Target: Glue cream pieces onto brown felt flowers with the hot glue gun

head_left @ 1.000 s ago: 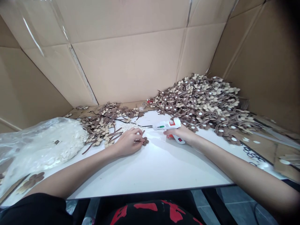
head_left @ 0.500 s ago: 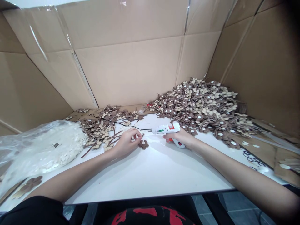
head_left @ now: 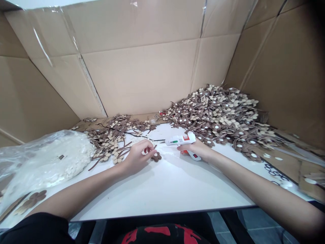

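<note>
White desk (head_left: 177, 189): big far-right heap of brown-and-beige flowers (head_left: 215, 110), many white-dotted, probably done; smaller far-left heap of brown-and-beige pieces (head_left: 111, 135), no dots made out, likely left. Right hand (head_left: 194, 149) wraps white-and-orange plastic glue gun (head_left: 177, 139); nozzle tip unclear. Left hand (head_left: 138, 154), thumb and forefinger curled together, covers part of brown petalled flower (head_left: 157, 157) mid-desk; centre hidden, can't tell whether pinched.

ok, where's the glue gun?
Head view, just right of centre: the white glue gun is in the right hand, nearer the wearer than the large flower pile.
</note>
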A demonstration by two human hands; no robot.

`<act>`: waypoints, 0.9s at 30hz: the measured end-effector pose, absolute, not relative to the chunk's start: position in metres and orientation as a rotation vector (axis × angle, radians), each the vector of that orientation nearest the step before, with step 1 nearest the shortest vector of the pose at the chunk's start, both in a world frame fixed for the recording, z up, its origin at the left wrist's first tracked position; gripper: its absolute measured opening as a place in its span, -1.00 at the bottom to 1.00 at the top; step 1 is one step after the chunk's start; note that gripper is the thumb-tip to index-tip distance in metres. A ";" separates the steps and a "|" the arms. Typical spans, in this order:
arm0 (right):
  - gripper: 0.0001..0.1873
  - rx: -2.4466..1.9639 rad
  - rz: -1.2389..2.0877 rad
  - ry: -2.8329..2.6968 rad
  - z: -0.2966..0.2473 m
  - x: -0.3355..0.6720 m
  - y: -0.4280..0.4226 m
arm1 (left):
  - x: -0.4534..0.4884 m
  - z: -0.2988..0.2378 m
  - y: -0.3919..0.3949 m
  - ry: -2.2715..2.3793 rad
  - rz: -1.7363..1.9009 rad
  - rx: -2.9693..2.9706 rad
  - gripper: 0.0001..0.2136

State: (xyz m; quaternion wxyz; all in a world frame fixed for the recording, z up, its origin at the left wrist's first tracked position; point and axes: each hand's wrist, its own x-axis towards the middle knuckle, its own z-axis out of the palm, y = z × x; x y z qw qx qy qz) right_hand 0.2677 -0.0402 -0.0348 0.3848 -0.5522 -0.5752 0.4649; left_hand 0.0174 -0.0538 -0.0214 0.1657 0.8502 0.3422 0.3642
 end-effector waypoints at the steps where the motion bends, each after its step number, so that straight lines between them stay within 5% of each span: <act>1: -0.76 -1.417 1.183 -1.469 -0.035 0.268 -0.040 | 0.016 -0.022 -0.053 0.983 1.050 2.420 -0.83; 17: -0.85 -1.418 1.176 -1.523 -0.032 0.268 -0.041 | 0.006 -0.030 -0.044 0.986 1.226 2.512 -0.78; 27: -0.83 -1.397 1.162 -1.548 -0.033 0.269 -0.040 | 0.016 -0.032 -0.054 0.848 0.972 2.116 -0.82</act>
